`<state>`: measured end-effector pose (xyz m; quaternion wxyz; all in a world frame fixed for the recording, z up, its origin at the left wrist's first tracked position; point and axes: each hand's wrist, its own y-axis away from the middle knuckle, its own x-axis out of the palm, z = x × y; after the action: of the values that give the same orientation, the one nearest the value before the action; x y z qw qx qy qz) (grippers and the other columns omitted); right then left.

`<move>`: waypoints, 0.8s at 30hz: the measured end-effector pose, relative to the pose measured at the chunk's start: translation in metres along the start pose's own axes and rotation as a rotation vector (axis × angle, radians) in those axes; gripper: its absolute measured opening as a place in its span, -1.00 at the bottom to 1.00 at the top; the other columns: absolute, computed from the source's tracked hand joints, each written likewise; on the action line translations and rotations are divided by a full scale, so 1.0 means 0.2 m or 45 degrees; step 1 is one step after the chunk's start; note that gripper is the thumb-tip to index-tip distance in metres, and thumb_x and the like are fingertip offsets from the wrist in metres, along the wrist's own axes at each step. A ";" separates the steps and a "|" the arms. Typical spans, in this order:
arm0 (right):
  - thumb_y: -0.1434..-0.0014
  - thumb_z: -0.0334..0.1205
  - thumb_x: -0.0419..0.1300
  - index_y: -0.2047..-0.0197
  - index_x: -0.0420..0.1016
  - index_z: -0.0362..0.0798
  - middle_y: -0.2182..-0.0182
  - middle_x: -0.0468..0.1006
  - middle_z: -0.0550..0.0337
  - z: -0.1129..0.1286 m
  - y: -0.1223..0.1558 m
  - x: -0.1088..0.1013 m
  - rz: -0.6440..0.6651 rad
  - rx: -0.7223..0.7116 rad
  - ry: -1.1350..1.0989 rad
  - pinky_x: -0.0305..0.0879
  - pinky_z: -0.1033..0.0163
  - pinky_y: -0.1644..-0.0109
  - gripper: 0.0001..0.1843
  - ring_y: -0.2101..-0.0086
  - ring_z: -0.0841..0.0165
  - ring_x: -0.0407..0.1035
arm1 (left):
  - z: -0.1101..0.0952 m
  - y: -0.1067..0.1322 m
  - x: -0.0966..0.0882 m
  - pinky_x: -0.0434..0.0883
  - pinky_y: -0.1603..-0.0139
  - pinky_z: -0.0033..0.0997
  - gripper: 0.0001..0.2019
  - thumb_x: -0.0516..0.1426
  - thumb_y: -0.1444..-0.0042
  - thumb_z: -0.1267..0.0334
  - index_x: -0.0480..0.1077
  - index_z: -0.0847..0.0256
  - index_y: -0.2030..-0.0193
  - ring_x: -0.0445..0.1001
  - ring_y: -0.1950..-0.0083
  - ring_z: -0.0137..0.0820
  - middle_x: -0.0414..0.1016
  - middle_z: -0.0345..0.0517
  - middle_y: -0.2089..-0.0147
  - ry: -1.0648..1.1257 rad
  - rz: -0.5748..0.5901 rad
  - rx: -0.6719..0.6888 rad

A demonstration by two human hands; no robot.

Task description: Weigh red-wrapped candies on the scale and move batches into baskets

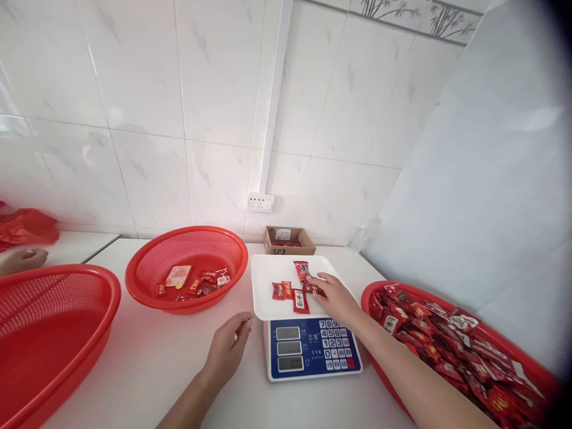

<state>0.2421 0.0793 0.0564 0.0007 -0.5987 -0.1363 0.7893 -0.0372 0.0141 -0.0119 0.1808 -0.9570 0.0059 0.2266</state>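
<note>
A digital scale (313,351) with a white weighing pan (272,268) stands in front of me, its display panel blue. On the pan lie several small red snack packets (301,301). My right hand (333,295) reaches over the pan, its fingers closed on a dark red packet (311,286) among them; its palm side is hidden. Left of the scale, my left hand (229,342) hovers by the pan's near corner. Its fingers are curled with the thumb against them, and nothing shows between them.
At right, a red basket (379,288) is heaped with packets. Another red basket (147,253), behind left, holds several packets and a pale card. A third basket (105,310) stands at left, near another person's hand (27,260). Behind the scale is a cardboard box (279,250).
</note>
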 end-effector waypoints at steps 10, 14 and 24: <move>-0.16 0.05 0.01 -0.03 0.43 0.19 -0.23 0.16 0.23 0.06 0.12 -0.06 0.218 -0.238 -0.054 -0.09 -0.08 -0.25 -0.59 -0.25 0.13 -0.14 | -0.02 0.00 0.01 0.41 0.28 -0.41 -0.73 -0.07 -0.21 0.11 0.36 0.16 0.13 0.45 0.33 -0.39 0.49 -0.13 0.28 0.008 0.038 0.016; -0.16 0.03 0.01 0.03 0.49 0.12 -0.21 0.21 0.19 0.02 0.14 -0.09 0.131 -0.114 -0.054 -0.05 -0.09 -0.25 -0.60 -0.24 0.11 -0.10 | -0.02 0.00 0.00 0.41 0.29 -0.43 -0.73 -0.07 -0.21 0.12 0.37 0.17 0.15 0.46 0.33 -0.40 0.50 -0.12 0.29 0.001 0.011 0.001; 0.00 0.20 0.00 0.00 0.41 0.03 -0.12 0.32 0.01 -0.50 0.58 -0.22 -0.268 0.332 0.019 0.10 -0.14 -0.18 -0.40 -0.15 0.04 0.12 | -0.02 0.01 0.00 0.41 0.28 -0.45 -0.75 -0.05 -0.21 0.16 0.37 0.20 0.13 0.45 0.32 -0.42 0.49 -0.13 0.31 0.019 -0.031 0.046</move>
<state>0.3675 -0.0174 0.0484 0.1620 -0.5818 -0.0949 0.7914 -0.0355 0.0110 -0.0095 0.2007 -0.9553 -0.0002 0.2171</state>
